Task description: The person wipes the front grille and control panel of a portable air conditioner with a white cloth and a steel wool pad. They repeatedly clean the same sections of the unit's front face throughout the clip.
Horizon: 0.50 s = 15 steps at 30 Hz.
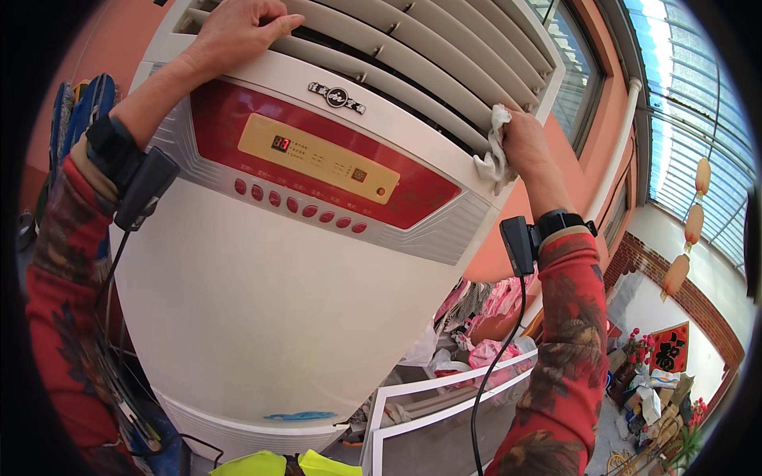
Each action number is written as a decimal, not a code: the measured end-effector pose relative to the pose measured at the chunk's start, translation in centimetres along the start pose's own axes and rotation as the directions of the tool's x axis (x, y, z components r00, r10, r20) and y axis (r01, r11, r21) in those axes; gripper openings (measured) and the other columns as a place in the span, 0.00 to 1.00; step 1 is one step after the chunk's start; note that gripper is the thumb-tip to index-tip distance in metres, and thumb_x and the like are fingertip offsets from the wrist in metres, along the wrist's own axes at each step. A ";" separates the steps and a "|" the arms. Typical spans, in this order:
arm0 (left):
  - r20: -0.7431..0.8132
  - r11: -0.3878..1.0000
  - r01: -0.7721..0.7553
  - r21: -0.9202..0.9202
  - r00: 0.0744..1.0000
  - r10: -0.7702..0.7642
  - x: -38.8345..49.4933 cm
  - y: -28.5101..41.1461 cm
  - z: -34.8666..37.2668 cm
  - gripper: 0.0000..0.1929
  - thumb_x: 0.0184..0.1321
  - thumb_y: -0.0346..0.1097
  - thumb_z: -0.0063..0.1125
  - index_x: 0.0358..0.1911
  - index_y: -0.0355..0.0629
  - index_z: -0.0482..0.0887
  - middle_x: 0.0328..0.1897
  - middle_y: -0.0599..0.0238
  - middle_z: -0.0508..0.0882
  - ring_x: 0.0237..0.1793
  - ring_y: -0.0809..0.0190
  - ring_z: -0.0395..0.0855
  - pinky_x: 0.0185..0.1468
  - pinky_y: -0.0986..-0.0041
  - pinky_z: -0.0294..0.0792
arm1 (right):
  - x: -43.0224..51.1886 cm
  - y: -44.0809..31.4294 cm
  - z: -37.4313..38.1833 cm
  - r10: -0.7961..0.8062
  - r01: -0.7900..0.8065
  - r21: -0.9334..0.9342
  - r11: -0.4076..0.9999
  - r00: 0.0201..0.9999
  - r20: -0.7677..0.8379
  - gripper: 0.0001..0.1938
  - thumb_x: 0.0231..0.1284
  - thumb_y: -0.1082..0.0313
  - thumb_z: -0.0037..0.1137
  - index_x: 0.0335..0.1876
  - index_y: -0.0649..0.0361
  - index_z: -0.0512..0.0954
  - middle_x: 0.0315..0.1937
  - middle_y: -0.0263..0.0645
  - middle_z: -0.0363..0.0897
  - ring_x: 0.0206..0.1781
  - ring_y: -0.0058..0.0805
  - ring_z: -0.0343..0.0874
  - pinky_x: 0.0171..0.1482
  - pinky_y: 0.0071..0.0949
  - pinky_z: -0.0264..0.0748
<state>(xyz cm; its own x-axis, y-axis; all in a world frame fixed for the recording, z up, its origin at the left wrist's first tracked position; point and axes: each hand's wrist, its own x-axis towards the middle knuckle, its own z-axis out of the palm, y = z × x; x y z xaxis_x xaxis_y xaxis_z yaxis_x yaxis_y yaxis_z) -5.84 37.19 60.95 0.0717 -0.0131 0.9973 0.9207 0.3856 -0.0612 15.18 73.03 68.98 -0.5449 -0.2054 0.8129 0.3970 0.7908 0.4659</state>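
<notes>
A tall white floor-standing air conditioner (274, 309) stands right before me, with a red and gold control panel (318, 157) whose small display is lit. Across its top run angled white louvre slats (381, 50). My left hand (241, 35) rests at the upper left of the slats, fingers bent; whether they grip a slat is not plain. My right hand (524, 140) holds a crumpled white cloth (496, 149) against the right end of the lower slats, beside the frame. Both wrists carry black straps with cabled devices.
White-framed screens (452, 381) lean at the lower right, near pink cloths and plastic bags. Blue folded items (89, 113) stand at the left wall. Farther right are heaped boxes (652, 404), red flowers and hanging orange lanterns (693, 226). A black cable hangs by each forearm.
</notes>
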 end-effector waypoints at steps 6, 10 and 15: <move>-0.013 0.994 -0.066 0.093 0.998 0.067 -0.1 -2.1 1.1 0.13 0.63 0.40 0.61 0.26 0.38 0.82 0.23 0.61 0.78 0.27 0.57 0.74 0.35 0.67 0.66 | -0.3 0.4 -0.9 -0.133 0.133 -0.099 0.986 0.991 0.004 0.07 0.49 0.76 0.54 0.34 0.58 0.76 0.36 0.49 0.81 0.43 0.54 0.79 0.43 0.44 0.75; -0.097 0.966 -0.219 0.136 0.968 0.233 0.1 -3.2 1.9 0.17 0.65 0.43 0.61 0.24 0.35 0.80 0.18 0.58 0.74 0.20 0.56 0.73 0.29 0.66 0.64 | -0.5 0.9 -1.7 -0.123 0.120 0.042 0.992 0.990 0.074 0.08 0.45 0.80 0.56 0.33 0.59 0.76 0.35 0.50 0.80 0.42 0.55 0.79 0.43 0.44 0.75; -0.029 0.969 -0.151 0.194 0.987 0.160 0.2 -3.0 1.8 0.17 0.64 0.43 0.61 0.24 0.35 0.79 0.20 0.56 0.74 0.21 0.53 0.73 0.30 0.65 0.64 | 0.8 0.6 -0.6 -0.068 0.062 0.062 0.996 0.992 0.107 0.08 0.46 0.77 0.56 0.33 0.57 0.79 0.34 0.50 0.81 0.42 0.54 0.79 0.44 0.46 0.76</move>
<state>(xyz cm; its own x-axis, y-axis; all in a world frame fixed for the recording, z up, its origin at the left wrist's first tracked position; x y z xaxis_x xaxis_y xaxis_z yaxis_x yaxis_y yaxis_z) -9.29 37.70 61.38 0.2291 0.0215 0.9732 0.8070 0.5549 -0.2022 15.46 72.97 70.10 -0.6465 -0.1963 0.7372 0.3161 0.8105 0.4931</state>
